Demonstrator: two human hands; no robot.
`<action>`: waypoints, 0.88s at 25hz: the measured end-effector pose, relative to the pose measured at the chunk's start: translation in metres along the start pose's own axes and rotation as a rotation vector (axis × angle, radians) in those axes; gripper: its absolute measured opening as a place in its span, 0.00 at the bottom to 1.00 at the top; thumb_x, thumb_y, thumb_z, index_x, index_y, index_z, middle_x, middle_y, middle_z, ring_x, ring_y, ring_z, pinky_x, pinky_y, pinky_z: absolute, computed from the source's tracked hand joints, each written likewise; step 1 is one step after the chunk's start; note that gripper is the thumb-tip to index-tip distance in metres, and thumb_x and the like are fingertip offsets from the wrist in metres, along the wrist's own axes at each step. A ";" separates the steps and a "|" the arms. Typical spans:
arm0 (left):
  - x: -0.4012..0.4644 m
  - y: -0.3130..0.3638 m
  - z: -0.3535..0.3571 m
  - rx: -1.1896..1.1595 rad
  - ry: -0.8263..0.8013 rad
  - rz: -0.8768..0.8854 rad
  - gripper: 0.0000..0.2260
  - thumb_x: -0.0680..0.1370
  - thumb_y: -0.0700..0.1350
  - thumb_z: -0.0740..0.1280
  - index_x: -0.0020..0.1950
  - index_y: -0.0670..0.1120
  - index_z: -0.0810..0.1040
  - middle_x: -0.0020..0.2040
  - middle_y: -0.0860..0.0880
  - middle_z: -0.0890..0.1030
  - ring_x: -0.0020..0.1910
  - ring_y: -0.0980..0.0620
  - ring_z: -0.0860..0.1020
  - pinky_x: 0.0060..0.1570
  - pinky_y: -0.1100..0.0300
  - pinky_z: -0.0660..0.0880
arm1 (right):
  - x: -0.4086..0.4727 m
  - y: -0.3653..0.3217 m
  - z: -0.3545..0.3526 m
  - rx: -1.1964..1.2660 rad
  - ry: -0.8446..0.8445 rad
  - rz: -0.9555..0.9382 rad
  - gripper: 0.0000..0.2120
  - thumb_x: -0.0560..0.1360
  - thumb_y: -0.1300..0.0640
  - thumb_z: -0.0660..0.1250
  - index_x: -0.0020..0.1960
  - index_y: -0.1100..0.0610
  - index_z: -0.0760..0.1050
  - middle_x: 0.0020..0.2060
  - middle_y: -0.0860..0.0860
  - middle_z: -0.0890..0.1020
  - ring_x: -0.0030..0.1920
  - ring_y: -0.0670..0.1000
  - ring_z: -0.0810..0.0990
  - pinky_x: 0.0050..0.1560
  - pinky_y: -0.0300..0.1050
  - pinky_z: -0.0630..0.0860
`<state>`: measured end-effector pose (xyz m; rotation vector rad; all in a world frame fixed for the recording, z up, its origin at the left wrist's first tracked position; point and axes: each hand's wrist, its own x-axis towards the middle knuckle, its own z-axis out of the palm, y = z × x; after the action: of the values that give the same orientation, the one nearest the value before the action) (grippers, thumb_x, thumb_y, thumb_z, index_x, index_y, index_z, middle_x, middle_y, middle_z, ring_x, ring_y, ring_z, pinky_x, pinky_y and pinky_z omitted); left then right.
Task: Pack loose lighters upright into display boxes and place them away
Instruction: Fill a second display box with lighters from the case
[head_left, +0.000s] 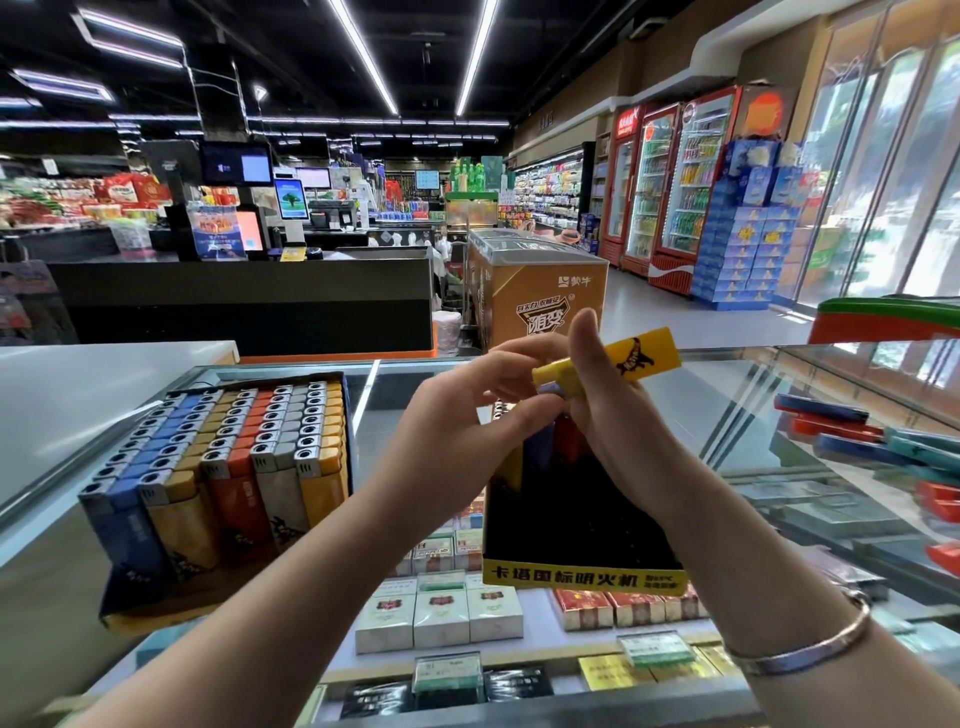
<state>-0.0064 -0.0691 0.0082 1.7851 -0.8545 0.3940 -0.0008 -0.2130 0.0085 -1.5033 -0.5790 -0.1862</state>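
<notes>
Glass forms the counter (727, 395) under my arms, with cigarette packs (441, 608) shelved beneath it, in a shop with checkout screens (236, 163) and drink fridges (675, 182) behind. My right hand (613, 410) pinches a yellow lighter (623, 358) above the dark, partly filled display box (576, 525); my left hand (457, 415) curls around its near end. A full display box (223, 467) of upright lighters sits at left. Loose lighters (857, 431) at right are blurred, and my hands hide the lighters standing in the dark box.
</notes>
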 end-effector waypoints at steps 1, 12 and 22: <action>0.001 0.002 0.000 -0.108 -0.012 -0.038 0.08 0.71 0.48 0.67 0.49 0.49 0.79 0.45 0.56 0.82 0.46 0.58 0.80 0.48 0.66 0.76 | 0.000 0.000 0.000 0.017 -0.010 0.005 0.32 0.63 0.26 0.60 0.49 0.51 0.81 0.48 0.58 0.83 0.54 0.56 0.81 0.59 0.54 0.75; 0.008 -0.001 -0.021 -0.293 0.184 -0.148 0.04 0.76 0.39 0.63 0.44 0.47 0.77 0.36 0.52 0.80 0.36 0.57 0.78 0.41 0.64 0.78 | 0.005 -0.007 -0.024 -0.242 0.437 0.028 0.12 0.78 0.48 0.59 0.44 0.54 0.76 0.43 0.54 0.82 0.47 0.53 0.80 0.49 0.44 0.73; 0.003 -0.006 -0.021 0.257 -0.117 -0.033 0.05 0.71 0.52 0.67 0.45 0.59 0.79 0.41 0.62 0.78 0.37 0.60 0.76 0.35 0.67 0.75 | 0.005 0.002 -0.025 -0.919 0.197 0.233 0.06 0.71 0.45 0.68 0.44 0.46 0.78 0.43 0.46 0.81 0.51 0.51 0.77 0.58 0.58 0.69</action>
<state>0.0032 -0.0497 0.0141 2.0736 -0.8860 0.3946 0.0105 -0.2355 0.0101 -2.3870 -0.1342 -0.4524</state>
